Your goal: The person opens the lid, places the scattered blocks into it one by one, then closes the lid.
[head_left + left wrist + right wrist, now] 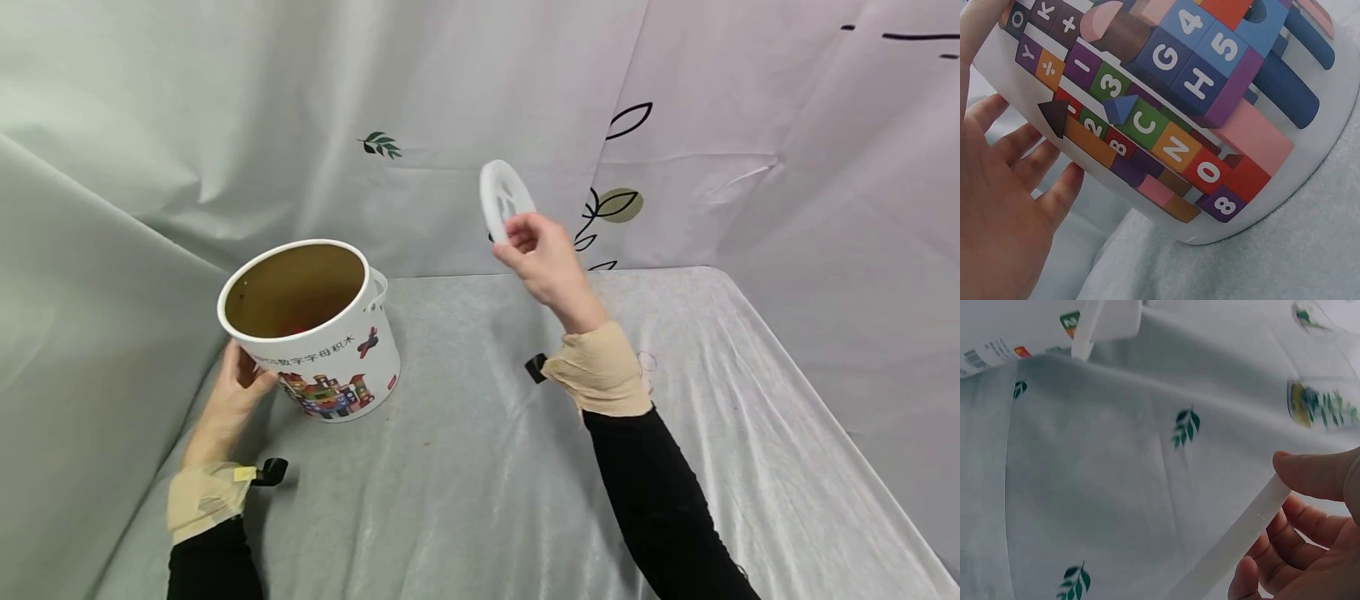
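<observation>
A white round bucket (pixel 337 367) with printed letter and number blocks stands at the left in the head view, its mouth facing up. Against its left side, below the rim, my left hand (pixel 228 400) holds the wall; in the left wrist view the thumb and spread fingers of that hand (pixel 1013 181) lie along the printed side. Raised over the back of the table, my right hand (pixel 543 258) pinches a thin white disc (pixel 491 200) with cut-out openings by its lower edge. The disc's rim (pixel 1235 550) shows edge-on between thumb and fingers in the right wrist view.
A grey cloth (pixel 465 467) covers the table. Behind and beside it hang pale curtains (pixel 450 83) with leaf prints. A white handle (pixel 378 292) hangs at the bucket's right side. Something small and red (pixel 298 329) shows inside the bucket.
</observation>
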A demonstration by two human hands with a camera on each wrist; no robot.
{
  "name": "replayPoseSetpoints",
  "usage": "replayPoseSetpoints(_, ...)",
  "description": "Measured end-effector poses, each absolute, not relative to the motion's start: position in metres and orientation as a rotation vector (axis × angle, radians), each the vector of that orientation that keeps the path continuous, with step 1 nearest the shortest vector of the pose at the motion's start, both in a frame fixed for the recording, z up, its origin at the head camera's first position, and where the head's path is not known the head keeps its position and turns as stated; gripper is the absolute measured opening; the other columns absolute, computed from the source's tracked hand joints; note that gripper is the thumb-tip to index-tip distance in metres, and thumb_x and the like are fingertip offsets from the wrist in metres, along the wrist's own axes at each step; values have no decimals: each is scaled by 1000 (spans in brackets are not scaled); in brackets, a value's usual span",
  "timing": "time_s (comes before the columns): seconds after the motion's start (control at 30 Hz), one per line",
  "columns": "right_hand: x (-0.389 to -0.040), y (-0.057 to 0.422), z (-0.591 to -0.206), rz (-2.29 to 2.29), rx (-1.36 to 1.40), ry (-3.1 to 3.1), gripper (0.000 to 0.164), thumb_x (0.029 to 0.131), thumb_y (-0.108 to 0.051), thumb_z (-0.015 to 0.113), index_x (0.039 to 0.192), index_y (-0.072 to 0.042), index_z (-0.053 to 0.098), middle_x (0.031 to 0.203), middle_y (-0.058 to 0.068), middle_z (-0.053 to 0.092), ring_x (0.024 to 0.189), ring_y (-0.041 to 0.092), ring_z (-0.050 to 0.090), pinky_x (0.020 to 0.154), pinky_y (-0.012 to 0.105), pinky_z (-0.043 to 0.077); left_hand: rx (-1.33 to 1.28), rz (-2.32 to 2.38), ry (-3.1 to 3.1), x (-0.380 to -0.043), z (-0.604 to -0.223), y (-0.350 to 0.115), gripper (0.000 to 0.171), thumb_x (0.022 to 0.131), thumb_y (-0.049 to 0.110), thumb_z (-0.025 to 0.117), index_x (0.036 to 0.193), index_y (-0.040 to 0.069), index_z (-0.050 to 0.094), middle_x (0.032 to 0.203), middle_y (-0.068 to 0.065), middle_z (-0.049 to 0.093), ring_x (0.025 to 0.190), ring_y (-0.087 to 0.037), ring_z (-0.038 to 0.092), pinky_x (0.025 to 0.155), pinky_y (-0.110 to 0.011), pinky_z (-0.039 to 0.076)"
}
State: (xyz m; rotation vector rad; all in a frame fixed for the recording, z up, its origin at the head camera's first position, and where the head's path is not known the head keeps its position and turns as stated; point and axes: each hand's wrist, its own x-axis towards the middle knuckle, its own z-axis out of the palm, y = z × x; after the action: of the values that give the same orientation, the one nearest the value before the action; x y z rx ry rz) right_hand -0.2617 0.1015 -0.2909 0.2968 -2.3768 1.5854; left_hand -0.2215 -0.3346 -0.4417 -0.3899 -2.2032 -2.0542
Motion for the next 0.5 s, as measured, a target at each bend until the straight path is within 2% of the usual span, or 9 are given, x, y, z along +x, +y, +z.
replayPoseSetpoints(0.23, -259, 55, -281, 1375, 516, -2461, 22, 87, -8, 73, 106, -3, 64, 90, 6, 64, 79, 16, 57, 70, 26, 45, -341, -1993, -2275, -222, -440, -333, 79, 95, 9, 64, 156, 27, 18, 143, -6, 32, 130, -19, 31, 95, -13, 33)
replayPoseSetpoints(0.5, -254, 3, -284, 1151, 743, -2562, 19, 89, -14, 73, 105, -9, 65, 91, 1, 61, 84, 14, 55, 77, 24, 42, -441, -2079, -2160, -225, -444, -333, 79, 94, -3, 60, 156, 22, 19, 145, -11, 30, 131, -18, 31, 98, -16, 31)
